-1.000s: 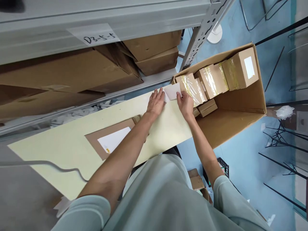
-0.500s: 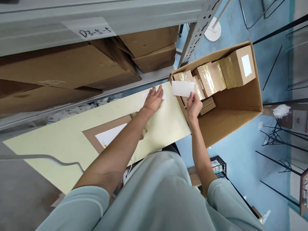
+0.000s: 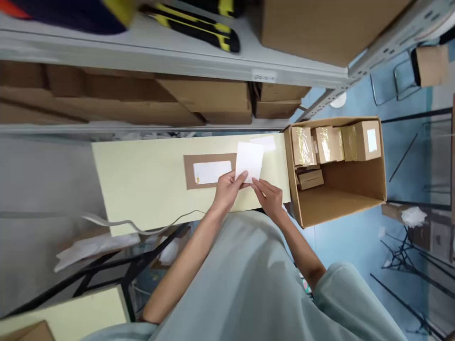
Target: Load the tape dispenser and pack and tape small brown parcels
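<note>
As I watch remotely, the left hand [image 3: 228, 189] and right hand [image 3: 270, 199] pinch a white sheet [image 3: 250, 158] by its near edge, over the cream tabletop [image 3: 142, 177], left of a large carton [image 3: 343, 203].

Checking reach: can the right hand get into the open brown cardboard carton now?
Likely yes: the carton is open near the right hand, only its near wall to clear, though that hand pinches white rectangular paper.

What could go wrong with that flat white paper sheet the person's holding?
The flat white paper sheet might crease or slip: the left hand and right hand pinch it only near one edge. The long, thin grey cable crossing the cream rectangular tabletop might snag on the nearby left forearm.
</note>
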Action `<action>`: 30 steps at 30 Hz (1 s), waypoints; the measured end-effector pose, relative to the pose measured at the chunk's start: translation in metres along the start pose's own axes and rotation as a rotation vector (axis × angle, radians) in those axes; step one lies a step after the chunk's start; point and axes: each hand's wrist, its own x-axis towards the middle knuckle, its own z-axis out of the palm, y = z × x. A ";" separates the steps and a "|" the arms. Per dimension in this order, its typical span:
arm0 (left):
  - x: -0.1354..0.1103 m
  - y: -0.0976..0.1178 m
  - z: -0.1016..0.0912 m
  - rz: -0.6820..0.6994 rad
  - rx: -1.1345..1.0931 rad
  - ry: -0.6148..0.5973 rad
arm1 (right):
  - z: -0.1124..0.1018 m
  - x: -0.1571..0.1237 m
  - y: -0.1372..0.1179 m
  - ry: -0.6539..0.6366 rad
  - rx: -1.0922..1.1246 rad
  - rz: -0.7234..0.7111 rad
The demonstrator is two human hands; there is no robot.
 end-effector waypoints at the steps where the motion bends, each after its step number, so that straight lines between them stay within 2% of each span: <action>1: -0.011 -0.001 -0.011 0.012 0.001 0.050 | 0.002 -0.003 -0.008 -0.026 0.019 -0.025; 3: -0.025 -0.003 -0.034 0.046 0.068 0.123 | 0.001 -0.006 -0.024 -0.067 -0.010 -0.063; 5: -0.035 -0.004 -0.057 0.098 0.262 0.152 | -0.008 -0.003 -0.041 -0.068 -0.112 -0.122; 8: -0.053 0.003 -0.084 0.203 0.640 0.078 | -0.024 0.014 -0.065 -0.096 -0.260 -0.309; 10: -0.068 0.012 -0.094 0.268 0.764 0.002 | -0.031 0.027 -0.078 -0.241 -0.309 -0.448; 12: -0.082 0.021 -0.099 0.311 0.760 -0.025 | -0.034 0.038 -0.086 -0.435 -0.311 -0.496; 14: -0.092 0.028 -0.102 0.332 0.648 0.006 | -0.034 0.045 -0.092 -0.565 -0.250 -0.434; 15: -0.096 0.030 -0.104 0.340 0.544 0.045 | -0.034 0.046 -0.094 -0.583 -0.194 -0.377; 18: -0.101 0.027 -0.105 0.345 0.154 0.220 | -0.031 0.044 -0.105 -0.499 0.027 -0.192; 20: -0.105 0.022 -0.101 0.319 -0.023 0.281 | -0.028 0.040 -0.116 -0.407 0.158 -0.094; 23: -0.116 0.015 -0.086 0.289 -0.114 0.184 | -0.019 0.033 -0.134 -0.275 0.280 -0.016; 26: -0.133 0.014 -0.071 0.285 -0.120 0.072 | -0.013 0.026 -0.150 -0.167 0.331 -0.011; 30: -0.152 0.020 -0.069 0.296 -0.143 0.085 | -0.014 0.020 -0.164 -0.074 0.355 -0.041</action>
